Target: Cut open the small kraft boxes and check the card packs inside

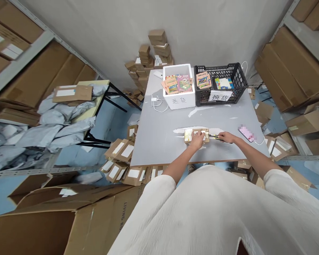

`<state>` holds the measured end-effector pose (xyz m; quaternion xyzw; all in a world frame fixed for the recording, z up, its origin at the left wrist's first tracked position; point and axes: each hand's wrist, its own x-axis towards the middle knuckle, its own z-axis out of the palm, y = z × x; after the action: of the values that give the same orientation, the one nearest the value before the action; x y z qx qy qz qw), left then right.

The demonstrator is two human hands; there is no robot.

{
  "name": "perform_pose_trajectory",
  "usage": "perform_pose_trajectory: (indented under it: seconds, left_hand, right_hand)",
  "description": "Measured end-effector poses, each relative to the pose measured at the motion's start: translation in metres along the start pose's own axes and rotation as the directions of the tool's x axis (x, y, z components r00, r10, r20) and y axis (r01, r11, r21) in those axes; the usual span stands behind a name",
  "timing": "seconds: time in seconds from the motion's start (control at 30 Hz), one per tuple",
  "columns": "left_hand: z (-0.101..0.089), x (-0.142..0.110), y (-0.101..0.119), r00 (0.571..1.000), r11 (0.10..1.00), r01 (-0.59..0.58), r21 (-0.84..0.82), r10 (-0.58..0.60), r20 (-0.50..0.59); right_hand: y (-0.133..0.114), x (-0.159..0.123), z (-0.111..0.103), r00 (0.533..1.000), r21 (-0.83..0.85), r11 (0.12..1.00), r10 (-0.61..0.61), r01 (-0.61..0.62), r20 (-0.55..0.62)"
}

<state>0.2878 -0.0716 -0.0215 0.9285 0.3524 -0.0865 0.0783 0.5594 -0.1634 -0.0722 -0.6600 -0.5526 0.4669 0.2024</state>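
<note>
We have the grey table (159,141), black plastic crate (204,99) and white foam box (180,102) at its far side. The small taped carton (188,136) lies near the front edge; it looks closed, so opening isn't done, and we can't tell if any tape is cut. Our left hand (197,139) rests on top, fingers slightly spread; our right hand (227,137) pinches a yellow-and-black tool (214,136), likely a box cutter, at the carton's right end.

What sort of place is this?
Likely a parcel returns room: the white rectangular foam box and black plastic crate are marked "returns" and "exchanges" in Chinese, and grey plastic mailing bags lie heaped nearby.
</note>
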Motion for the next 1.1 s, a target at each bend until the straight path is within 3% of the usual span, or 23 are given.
perform_pose_trajectory:
  seconds: [0.13, 0.27, 0.37, 0.5, 0.67, 0.87, 1.1]
  left_hand:
    - [-0.004, 0.000, -0.001, 0.998, 0.997, -0.013, -0.071, 0.008, -0.064]
    - [-0.006, 0.003, -0.005, 0.983, 0.993, 0.016, -0.119, -0.038, -0.182]
    - [-0.007, 0.010, -0.010, 0.973, 0.992, 0.039, -0.116, -0.064, -0.220]
    - [-0.005, 0.016, -0.019, 0.978, 0.992, 0.058, -0.113, -0.079, -0.192]
    - [0.001, 0.018, -0.028, 0.989, 0.995, 0.033, -0.099, -0.047, -0.143]
    - [0.009, 0.025, -0.030, 0.989, 0.997, 0.036, -0.069, -0.045, -0.142]
    - [0.027, 0.023, -0.029, 0.969, 0.992, 0.000, -0.128, -0.032, -0.247]
  right_hand:
    - [0.001, -0.006, -0.001, 0.996, 0.169, 0.985, 0.044, -0.031, -0.074]
    - [0.001, -0.014, 0.000, 0.989, 0.171, 0.985, -0.007, 0.032, -0.146]
    - [-0.003, -0.019, 0.003, 0.981, 0.093, 0.993, -0.048, 0.067, -0.186]
    - [-0.010, -0.024, 0.009, 0.969, -0.124, 0.986, -0.134, 0.110, -0.206]
    - [-0.012, -0.027, 0.022, 0.972, -0.363, 0.923, -0.190, 0.128, -0.139]
    - [-0.008, -0.028, 0.034, 0.966, -0.466, 0.879, -0.198, 0.099, -0.167]
    - [-0.009, -0.021, 0.041, 0.943, -0.512, 0.858, -0.209, 0.048, -0.261]
